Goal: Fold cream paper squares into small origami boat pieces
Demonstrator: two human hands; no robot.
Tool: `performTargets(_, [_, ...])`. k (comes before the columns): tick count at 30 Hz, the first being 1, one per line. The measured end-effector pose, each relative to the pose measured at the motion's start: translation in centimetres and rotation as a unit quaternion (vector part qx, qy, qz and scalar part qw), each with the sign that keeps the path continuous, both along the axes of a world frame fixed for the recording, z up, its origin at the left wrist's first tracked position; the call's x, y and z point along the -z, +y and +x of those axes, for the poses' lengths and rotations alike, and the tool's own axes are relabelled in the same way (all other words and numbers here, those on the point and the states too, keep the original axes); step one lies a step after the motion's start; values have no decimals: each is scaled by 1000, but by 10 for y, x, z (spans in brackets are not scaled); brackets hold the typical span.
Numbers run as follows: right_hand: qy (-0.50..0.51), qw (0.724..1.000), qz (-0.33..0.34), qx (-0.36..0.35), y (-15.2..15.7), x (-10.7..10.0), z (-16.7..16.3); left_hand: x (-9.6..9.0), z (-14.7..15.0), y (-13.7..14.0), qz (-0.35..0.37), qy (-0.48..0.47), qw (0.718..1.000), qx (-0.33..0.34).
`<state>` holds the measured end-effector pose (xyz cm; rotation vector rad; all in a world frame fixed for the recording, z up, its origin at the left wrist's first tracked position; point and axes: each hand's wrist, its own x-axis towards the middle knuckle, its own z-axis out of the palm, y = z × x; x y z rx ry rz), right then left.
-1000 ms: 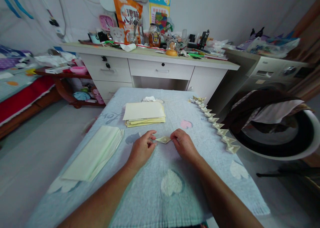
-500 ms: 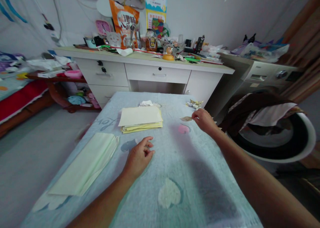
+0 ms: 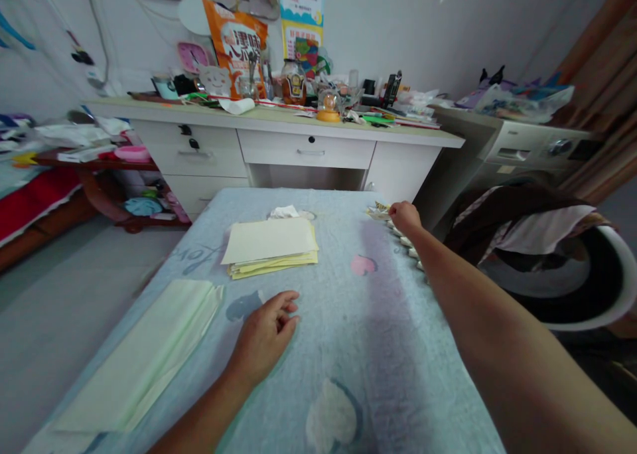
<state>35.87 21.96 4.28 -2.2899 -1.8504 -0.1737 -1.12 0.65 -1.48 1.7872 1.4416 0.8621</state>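
My left hand (image 3: pixel 266 334) rests on the cloth-covered table (image 3: pixel 333 334), empty, its fingers loosely bent and the thumb apart. Ahead of it lies a stack of cream and yellow paper sheets (image 3: pixel 271 241). To its left is a long pile of pale green folded paper (image 3: pixel 144 348). My right hand (image 3: pixel 405 216) is closed at the far right edge, its fingertips pinched on a small folded paper piece among patterned folded papers (image 3: pixel 378 210); the fingers partly hide the piece. A row of small folded pieces (image 3: pixel 408 243) runs along the edge beside my forearm.
Crumpled white tissue (image 3: pixel 283 212) lies behind the sheets. Past the table stands a white desk (image 3: pixel 303 150) with drawers, crowded with jars and a snack bag (image 3: pixel 236 49). On the right, a washing machine (image 3: pixel 517 145) has its round door open with clothes hanging out.
My right hand has moved away and slightly right, carrying the small folded paper to the patterned pieces at the edge. My left hand stays resting; the view has shifted slightly.
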Motion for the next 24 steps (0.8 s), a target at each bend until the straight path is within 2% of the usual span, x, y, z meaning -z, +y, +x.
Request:
performTargets(14, [-9,999,-29,17,17,12,0,-1,-2,-1,-2,25,1000,11])
performTargets(24, [-4,1000,-2,-5,1,5,-11,-3,-2,-1,-3,25,1000,17])
